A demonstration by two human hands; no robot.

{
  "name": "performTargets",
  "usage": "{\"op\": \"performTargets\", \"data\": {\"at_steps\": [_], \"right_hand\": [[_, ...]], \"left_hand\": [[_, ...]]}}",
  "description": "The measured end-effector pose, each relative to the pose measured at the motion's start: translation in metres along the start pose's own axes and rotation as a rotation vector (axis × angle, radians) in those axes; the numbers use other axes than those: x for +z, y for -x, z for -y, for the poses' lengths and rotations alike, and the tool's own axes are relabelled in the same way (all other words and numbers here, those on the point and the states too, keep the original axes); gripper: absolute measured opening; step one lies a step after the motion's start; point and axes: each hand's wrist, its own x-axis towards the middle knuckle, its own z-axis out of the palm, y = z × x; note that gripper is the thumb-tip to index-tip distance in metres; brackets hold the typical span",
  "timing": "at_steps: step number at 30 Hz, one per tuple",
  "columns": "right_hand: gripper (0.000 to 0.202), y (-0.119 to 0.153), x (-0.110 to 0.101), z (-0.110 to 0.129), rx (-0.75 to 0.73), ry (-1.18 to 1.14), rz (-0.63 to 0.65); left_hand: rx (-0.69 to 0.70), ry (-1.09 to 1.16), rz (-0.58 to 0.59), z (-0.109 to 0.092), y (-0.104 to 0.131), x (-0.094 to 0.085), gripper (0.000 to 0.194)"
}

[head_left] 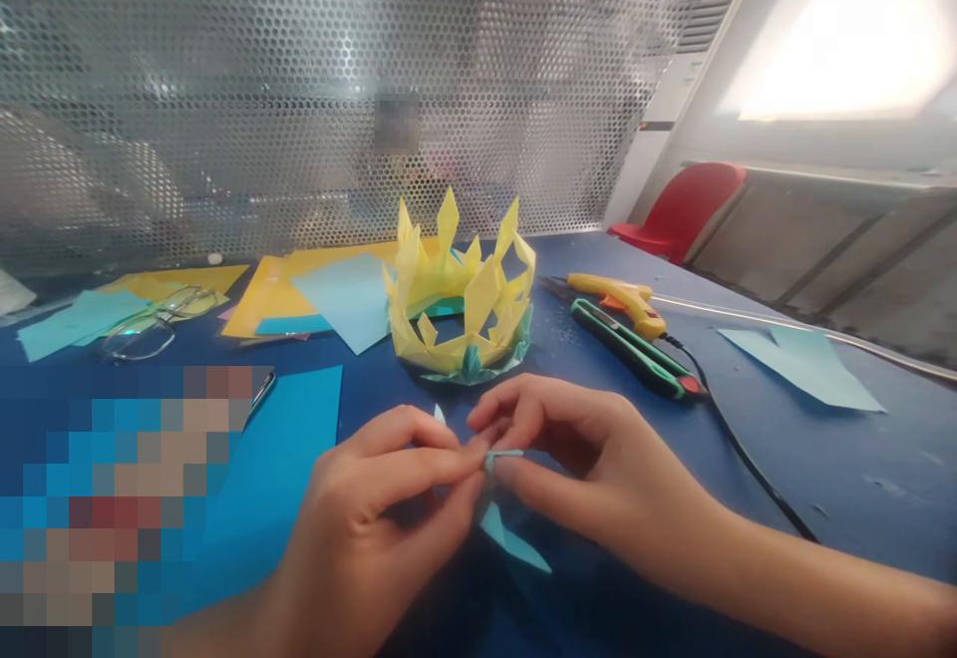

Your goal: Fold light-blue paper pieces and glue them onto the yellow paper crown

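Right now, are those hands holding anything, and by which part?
Yes: the left hand and right hand together pinch the small folded paper at a fold; the exact grip is partly hidden.

Matt paper strip (515, 542), shiny metal screen (299, 70)

Craft workspace: glue gun (619, 295), cutter (632, 347), coloured paper (351, 297), perforated metal partition (299, 60).

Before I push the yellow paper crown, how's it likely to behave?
The crown looks light, being folded paper, so it would probably slide easily. Its thin upright points would likely bend if pinched. The wide ring base should make tipping unlikely.
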Motion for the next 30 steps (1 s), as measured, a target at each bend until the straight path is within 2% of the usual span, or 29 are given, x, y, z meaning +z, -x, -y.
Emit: {"op": "performTargets", "data": {"at_steps": [5, 8, 13, 16, 21, 24, 30], "right_hand": [[0.017, 0.0003, -0.0003, -0.0012, 0.025, -0.065, 0.028], [0.018, -0.0005, -0.0012, -0.0027, 0.072, -0.166, 0.041], [0.02, -0.0017, -0.0019, -0.0032, 0.099, -0.29, 0.01], [0.018, -0.0014, -0.0019, -0.0026, 0.054, -0.236, -0.014], [0.003, -0.002, -0.0033, -0.0036, -0.061, -0.083, -0.026], [0.009, -0.0023, -0.0043, -0.0049, -0.106, -0.011, -0.042], [0.007, -0.001, -0.0034, -0.0035, -0.146, 0.039, -0.062]], "left_hand": [[0.04, 0.013, 0.019, 0.0006, -0.0004, -0.0007, 0.018], [0.04, 0.009, -0.019, 0.0003, 0.0003, -0.0001, 0.019], [-0.055, 0.02, -0.098, 0.0007, 0.0012, 0.0009, 0.022], [-0.084, 0.023, -0.101, 0.0014, 0.0013, 0.0013, 0.022], [-0.021, -0.036, -0.1, 0.0028, 0.0019, 0.002, 0.015], [-0.027, -0.018, -0.089, 0.0047, 0.0013, 0.0029, 0.016], [0.002, 0.058, -0.075, 0.0084, 0.0022, 0.0039, 0.023]]}}
